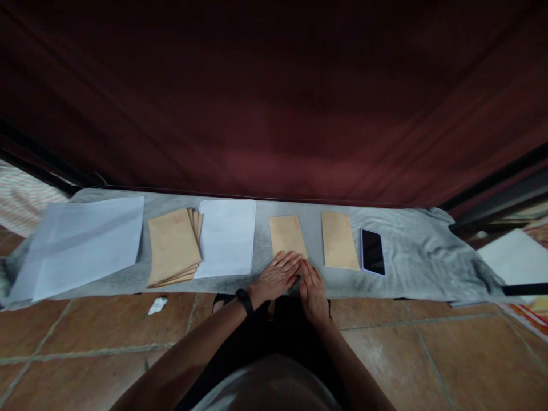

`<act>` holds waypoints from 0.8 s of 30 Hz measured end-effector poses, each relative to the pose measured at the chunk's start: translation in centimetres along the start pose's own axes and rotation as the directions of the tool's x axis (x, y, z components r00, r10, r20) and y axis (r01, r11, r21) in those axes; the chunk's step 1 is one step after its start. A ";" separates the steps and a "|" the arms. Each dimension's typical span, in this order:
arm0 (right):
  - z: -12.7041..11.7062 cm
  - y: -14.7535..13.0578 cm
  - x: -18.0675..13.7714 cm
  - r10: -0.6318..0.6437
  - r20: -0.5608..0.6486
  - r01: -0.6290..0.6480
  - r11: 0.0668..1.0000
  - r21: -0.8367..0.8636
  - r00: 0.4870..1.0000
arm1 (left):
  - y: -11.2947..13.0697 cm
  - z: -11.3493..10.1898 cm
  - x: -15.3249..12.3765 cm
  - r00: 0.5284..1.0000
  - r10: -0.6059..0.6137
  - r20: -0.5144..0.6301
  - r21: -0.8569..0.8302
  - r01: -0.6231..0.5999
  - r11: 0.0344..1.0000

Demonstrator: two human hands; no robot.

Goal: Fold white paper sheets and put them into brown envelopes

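Observation:
A brown paper envelope (287, 233) with red print in its upper right corner lies in front of me on the grey cloth. My left hand (279, 276) rests flat across its lower part, fingers stretched out; a black band is on that wrist. Beside it, my right hand (313, 290) touches the envelope's lower right corner with fingers extended, the tips meeting those of my left hand. Both hands hide the envelope's near edge. To the right lies another single brown envelope (339, 240), apart from my hands.
A phone (373, 252) lies right of the envelopes. On the left are a fanned stack of brown envelopes (173, 245), a pile of white paper (226, 237) and larger white sheets (89, 242). A dark red curtain (274, 125) hangs behind the narrow cloth-covered table (411, 251).

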State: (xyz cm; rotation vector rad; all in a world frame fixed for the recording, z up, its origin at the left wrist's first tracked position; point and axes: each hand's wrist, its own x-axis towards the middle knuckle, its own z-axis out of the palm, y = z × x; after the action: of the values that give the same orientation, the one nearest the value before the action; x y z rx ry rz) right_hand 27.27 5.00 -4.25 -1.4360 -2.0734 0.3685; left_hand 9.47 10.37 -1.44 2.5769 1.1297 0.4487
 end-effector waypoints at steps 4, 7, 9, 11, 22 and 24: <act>0.4 0.4 0.0 0.057 -0.084 -0.055 0.998 0.025 0.995 | 0.5 0.0 -1.6 1.000 -0.019 -0.016 0.033 0.020 0.999; 0.6 0.8 0.1 0.060 -0.100 -0.056 0.997 0.045 0.993 | -0.1 -0.3 -2.6 1.000 -0.014 0.018 0.075 0.012 0.997; 0.5 0.9 0.3 0.056 -0.101 -0.050 0.997 0.060 0.993 | -0.5 -0.6 -3.2 1.000 -0.013 0.027 0.101 0.010 0.995; 0.3 0.9 0.3 0.053 -0.097 -0.046 0.996 0.075 0.994 | -0.6 -0.8 -3.7 1.000 -0.013 0.017 0.116 0.011 0.993; -1.3 -0.4 2.0 -0.063 0.160 0.047 0.994 0.101 0.985 | 1.1 0.0 -5.3 0.997 0.017 -0.071 0.175 -0.005 0.985; -1.3 -0.6 2.9 -0.132 0.251 0.098 0.985 0.142 0.959 | 1.5 0.6 -5.3 0.996 0.010 -0.094 0.142 0.004 0.990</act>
State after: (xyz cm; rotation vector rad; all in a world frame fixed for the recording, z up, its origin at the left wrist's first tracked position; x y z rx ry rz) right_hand 26.86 7.31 -1.96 -1.2390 -2.2819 0.6602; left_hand 7.31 5.39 -2.30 2.7049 1.2310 0.5130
